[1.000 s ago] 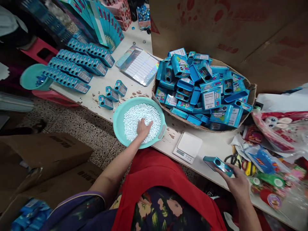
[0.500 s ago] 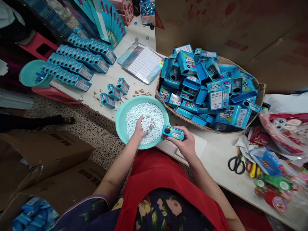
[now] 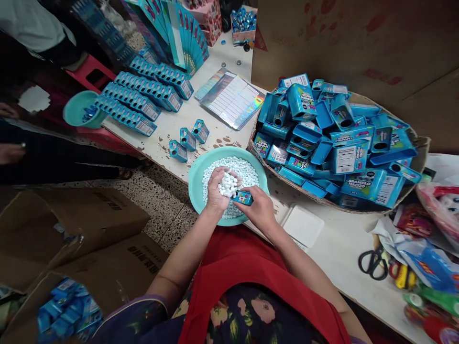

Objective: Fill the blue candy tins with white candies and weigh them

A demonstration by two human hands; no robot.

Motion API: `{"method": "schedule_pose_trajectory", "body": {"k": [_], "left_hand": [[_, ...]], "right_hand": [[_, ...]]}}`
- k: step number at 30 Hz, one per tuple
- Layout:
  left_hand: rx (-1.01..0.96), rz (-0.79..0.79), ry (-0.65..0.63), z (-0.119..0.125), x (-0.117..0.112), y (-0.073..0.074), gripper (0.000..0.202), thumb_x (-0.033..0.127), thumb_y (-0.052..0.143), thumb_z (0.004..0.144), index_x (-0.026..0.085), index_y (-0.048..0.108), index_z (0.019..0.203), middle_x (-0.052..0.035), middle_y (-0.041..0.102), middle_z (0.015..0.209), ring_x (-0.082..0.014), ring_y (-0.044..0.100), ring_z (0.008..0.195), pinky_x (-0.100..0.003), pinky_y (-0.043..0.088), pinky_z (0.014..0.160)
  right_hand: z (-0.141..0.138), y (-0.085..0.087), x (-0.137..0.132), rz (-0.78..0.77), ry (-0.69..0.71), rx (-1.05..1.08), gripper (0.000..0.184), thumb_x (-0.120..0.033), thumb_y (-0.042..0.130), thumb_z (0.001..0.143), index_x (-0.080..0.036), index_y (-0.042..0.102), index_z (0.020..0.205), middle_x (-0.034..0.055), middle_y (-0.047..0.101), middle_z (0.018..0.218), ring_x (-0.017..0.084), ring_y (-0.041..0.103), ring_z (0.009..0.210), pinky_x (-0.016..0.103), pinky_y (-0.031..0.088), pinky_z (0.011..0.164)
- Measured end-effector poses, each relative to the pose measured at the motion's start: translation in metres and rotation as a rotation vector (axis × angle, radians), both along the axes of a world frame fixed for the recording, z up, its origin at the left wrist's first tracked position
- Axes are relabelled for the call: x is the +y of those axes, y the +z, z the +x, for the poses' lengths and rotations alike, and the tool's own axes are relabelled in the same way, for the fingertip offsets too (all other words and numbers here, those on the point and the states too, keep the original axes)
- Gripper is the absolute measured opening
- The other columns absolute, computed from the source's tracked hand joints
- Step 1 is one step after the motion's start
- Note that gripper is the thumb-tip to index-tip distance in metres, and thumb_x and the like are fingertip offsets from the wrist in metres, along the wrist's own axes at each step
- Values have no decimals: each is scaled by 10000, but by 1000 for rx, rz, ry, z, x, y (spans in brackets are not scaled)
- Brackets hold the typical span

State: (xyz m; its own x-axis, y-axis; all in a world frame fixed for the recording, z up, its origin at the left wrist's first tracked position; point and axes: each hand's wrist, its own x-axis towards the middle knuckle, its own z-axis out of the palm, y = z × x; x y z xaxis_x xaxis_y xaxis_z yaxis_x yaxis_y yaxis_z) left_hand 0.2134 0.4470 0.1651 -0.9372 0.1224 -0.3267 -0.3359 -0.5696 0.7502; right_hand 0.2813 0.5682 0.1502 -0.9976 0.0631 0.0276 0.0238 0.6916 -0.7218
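Note:
A mint-green bowl full of small white candies stands at the table's front edge. Cupped above it, my left hand holds a heap of the white candies, its palm turned up. My right hand grips a small blue candy box, tilted so that its dark round hole faces the heap in my left palm. The box's end meets the candies there; whether any are passing into the hole I cannot tell.
A cardboard tray piled with blue boxes stands at the right, beside a white scale. Filled-looking rows of blue boxes line the left. Scissors lie right. Another person's hand shows far left.
My left hand has lifted a handful of candies out of the bowl. My right hand has brought the box left and over the bowl, against that handful. The view has shifted.

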Motion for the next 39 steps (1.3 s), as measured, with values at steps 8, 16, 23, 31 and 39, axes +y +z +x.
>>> {"method": "schedule_pose_trajectory", "body": {"k": [8, 16, 23, 31, 39], "left_hand": [[3, -63, 88, -10, 2, -11, 267, 347, 668, 721, 189, 471, 809, 33, 567, 661, -117, 603, 590, -238, 492, 591], [-9, -119, 35, -10, 4, -15, 279, 363, 682, 719, 163, 487, 738, 11, 591, 678, -109, 606, 578, -220, 485, 563], [48, -107, -1, -9, 11, -13, 275, 339, 671, 748, 147, 497, 654, 9, 561, 662, -97, 578, 536, -222, 458, 519], [51, -184, -24, -4, 16, -14, 279, 393, 655, 764, 154, 530, 695, 8, 548, 609, -101, 574, 544, -212, 459, 529], [74, -254, 29, -6, 15, -12, 340, 432, 651, 764, 140, 550, 623, -21, 601, 640, -119, 610, 575, -234, 478, 574]], "right_hand": [[-8, -4, -3, 31, 31, -14, 352, -358, 741, 722, -193, 623, 1009, 46, 628, 935, 219, 586, 908, 317, 437, 776], [-10, -6, -1, 15, 31, -22, 369, -356, 765, 703, -206, 621, 1008, 41, 637, 962, 229, 590, 943, 327, 425, 777], [-6, -7, 5, -38, -2, -10, 347, -387, 737, 735, -213, 625, 1013, 40, 633, 950, 219, 593, 922, 318, 427, 766], [-2, -5, 8, -81, -24, -28, 360, -356, 763, 708, -226, 629, 1016, 36, 632, 962, 218, 589, 922, 311, 438, 766], [-5, -1, 4, -101, -30, -36, 366, -343, 776, 692, -227, 633, 1008, 38, 630, 965, 221, 584, 941, 320, 442, 785]]}}
